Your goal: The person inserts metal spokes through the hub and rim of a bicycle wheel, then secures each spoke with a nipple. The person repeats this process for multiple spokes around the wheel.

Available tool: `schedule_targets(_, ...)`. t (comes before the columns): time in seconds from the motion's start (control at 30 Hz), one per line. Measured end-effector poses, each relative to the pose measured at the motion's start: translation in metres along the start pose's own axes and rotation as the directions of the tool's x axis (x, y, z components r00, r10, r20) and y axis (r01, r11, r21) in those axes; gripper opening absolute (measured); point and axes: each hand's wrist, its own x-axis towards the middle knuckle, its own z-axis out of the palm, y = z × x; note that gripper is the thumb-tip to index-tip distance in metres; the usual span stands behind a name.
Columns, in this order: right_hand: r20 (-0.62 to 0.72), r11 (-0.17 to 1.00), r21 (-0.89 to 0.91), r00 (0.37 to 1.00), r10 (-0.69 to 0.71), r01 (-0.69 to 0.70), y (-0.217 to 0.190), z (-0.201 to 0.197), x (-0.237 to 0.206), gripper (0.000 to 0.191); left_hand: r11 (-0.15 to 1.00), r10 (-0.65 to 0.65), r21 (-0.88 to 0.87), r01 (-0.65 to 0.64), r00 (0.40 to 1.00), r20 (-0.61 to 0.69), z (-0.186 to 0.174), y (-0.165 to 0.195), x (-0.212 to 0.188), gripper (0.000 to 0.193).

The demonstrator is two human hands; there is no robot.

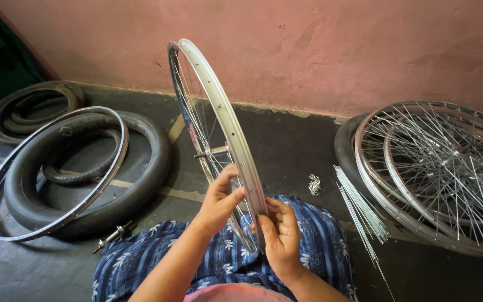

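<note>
Silver spoked wheel upright, edge-on, gripped by left hand, right hand

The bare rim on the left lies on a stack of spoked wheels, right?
Not quite. The head view shows the bare rim lying on black tyres. The spoked wheels are on the right.

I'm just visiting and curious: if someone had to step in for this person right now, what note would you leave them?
Left hand and right hand both grip the upright wheel at the lower part of its rim, over the lap.
Spokes already run from hub to rim; whether all are fitted cannot be told.
Loose spokes and a small pile of metal bits lie on the floor to the right, beside finished wheels.
A bare rim and tyres lie on the left.
</note>
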Motion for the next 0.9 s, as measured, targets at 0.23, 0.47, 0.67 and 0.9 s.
schedule_targets(0.23,-0.046,0.971,0.240,0.998,0.037,-0.025,-0.013,0.009,0.008,0.040,0.986,0.018,0.166,-0.023,0.999,0.031,-0.005,-0.004,-0.019,0.007)
schedule_targets(0.47,-0.066,0.941,0.338,0.998,0.016,0.007,-0.012,0.010,0.009,0.039,0.934,0.066,0.322,-0.156,0.959,0.275,-0.007,0.002,-0.006,0.012)
schedule_targets(0.67,-0.056,0.933,0.360,0.998,0.034,-0.012,-0.007,0.009,0.006,0.038,0.883,0.094,0.399,-0.245,0.928,0.361,-0.007,0.005,0.003,0.019)
schedule_targets(0.9,-0.004,0.940,0.339,0.999,0.052,-0.047,-0.001,0.010,0.002,0.035,0.876,-0.071,0.460,-0.143,0.906,0.418,-0.021,0.002,-0.003,0.020)
